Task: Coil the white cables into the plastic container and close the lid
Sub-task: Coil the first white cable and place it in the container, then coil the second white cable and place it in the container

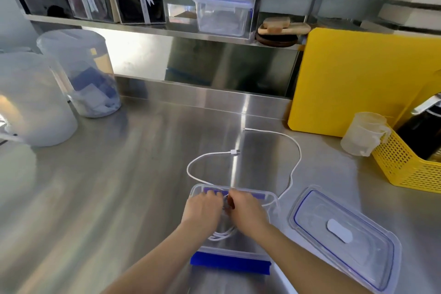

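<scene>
A clear plastic container with blue clips sits open on the steel counter in front of me. My left hand and my right hand are both inside it, fingers closed on a white cable. Coiled loops of cable lie in the container under my hands. The rest of the cable trails out over the far rim in two loops across the counter, with a connector lying free. The container's clear lid lies flat on the counter to the right.
A yellow cutting board leans against the back wall at right, with a yellow mesh basket and a plastic cup before it. Two large translucent tubs stand at the left. Stacked clear containers sit on the shelf behind.
</scene>
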Available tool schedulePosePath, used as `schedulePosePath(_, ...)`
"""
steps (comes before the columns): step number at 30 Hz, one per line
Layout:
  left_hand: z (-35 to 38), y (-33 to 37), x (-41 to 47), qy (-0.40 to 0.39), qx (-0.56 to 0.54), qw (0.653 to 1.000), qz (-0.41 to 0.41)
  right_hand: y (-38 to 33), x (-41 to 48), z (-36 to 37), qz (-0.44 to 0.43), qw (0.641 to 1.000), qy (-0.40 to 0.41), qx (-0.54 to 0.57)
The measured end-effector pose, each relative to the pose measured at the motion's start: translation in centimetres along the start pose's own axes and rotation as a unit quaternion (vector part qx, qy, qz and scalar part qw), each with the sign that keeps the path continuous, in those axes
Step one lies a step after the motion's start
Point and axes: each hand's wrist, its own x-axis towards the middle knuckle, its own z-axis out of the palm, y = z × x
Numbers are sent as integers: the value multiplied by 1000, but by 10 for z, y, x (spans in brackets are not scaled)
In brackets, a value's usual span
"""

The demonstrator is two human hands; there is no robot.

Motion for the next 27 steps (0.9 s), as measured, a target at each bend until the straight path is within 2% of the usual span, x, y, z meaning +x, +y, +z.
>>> schedulePosePath(5,12,1,2,-33,35,999,19,3,4,13,-19,999,-34,-28)
schedulePosePath(14,19,0,11,-46,40,998,20,12,13,16,-58,992,-69,-91)
schedulePosePath(20,-3,-5,24,-129,6,991,37,13,22,-19,-99,964,-180,-172)
schedulePosePath(24,-31,-15,34,-75,-99,989,74,4,29,-55,-125,963,-213,-108)
schedulePosePath(27,-43,-34,47,16,-137,987,77,-9,36,-74,-132,980,-148,-20)
